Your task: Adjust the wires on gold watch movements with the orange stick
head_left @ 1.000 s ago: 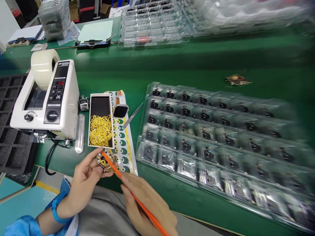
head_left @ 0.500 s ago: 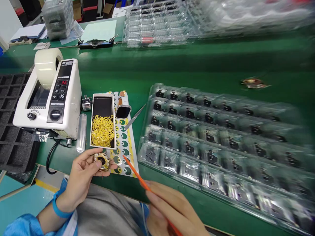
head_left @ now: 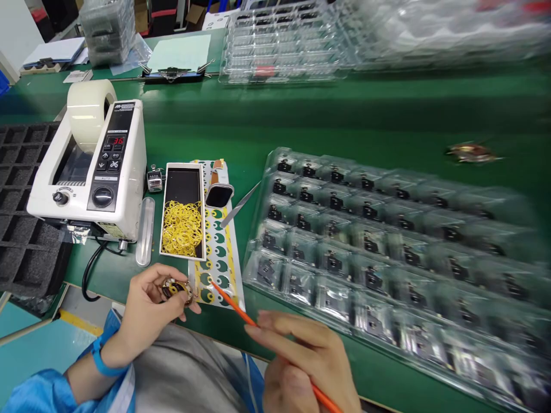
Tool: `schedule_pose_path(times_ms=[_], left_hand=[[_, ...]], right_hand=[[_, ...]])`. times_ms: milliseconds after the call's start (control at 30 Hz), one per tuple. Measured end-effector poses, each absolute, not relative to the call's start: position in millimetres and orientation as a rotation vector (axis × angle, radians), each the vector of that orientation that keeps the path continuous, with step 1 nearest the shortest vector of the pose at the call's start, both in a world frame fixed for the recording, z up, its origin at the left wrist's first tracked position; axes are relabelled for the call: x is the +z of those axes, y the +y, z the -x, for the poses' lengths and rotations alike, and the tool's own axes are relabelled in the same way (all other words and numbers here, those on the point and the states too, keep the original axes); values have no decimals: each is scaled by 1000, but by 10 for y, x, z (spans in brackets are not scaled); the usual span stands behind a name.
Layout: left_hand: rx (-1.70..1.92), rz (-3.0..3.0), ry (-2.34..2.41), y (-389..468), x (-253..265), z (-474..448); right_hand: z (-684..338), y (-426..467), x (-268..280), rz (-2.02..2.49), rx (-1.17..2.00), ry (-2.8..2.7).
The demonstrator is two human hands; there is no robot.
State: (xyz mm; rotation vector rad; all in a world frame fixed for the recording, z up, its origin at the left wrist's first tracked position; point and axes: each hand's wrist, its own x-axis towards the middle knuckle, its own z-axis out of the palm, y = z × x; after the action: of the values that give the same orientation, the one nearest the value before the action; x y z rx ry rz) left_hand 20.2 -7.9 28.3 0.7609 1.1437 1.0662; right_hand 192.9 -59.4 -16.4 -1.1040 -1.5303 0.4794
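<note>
Between the thumb and fingers of my left hand (head_left: 157,307) is a small round metal part (head_left: 177,291) with a dark middle and a yellow ring, partly hidden by the thumb. My right hand (head_left: 307,361) grips a thin orange stick (head_left: 235,305), its tip pointing left toward the round part but apart from it. Below that tip lies a sheet of yellow ring stickers (head_left: 221,267). A white-edged box (head_left: 183,178) with a heap of yellow rings (head_left: 182,229) stands just beyond my left hand. Tweezers (head_left: 241,203) and a smartwatch (head_left: 219,195) lie on the sheet.
A white tape dispenser (head_left: 103,166) stands at left, beside a black foam tray (head_left: 26,229). A tally counter (head_left: 155,179) sits near the box. Clear plastic trays of bagged black parts (head_left: 336,229) fill the right. Another metal part (head_left: 471,153) lies at far right.
My left hand has turned the round part, tilting it, and the thumb has shifted to its right side. My right hand's fingers have changed their hold on the orange stick. The view has shifted slightly.
</note>
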Motion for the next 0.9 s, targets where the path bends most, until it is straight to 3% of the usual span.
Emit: schedule_pose_path(times_ms=[400,900], left_hand=[[1146,-1102,1241,-138,246,-235],[1109,-1747,1185,-266,145,-184]], right_hand=[[-1613,-311,95,1142,205,-1784],[-1590,-210,33,1293,325,-1771]])
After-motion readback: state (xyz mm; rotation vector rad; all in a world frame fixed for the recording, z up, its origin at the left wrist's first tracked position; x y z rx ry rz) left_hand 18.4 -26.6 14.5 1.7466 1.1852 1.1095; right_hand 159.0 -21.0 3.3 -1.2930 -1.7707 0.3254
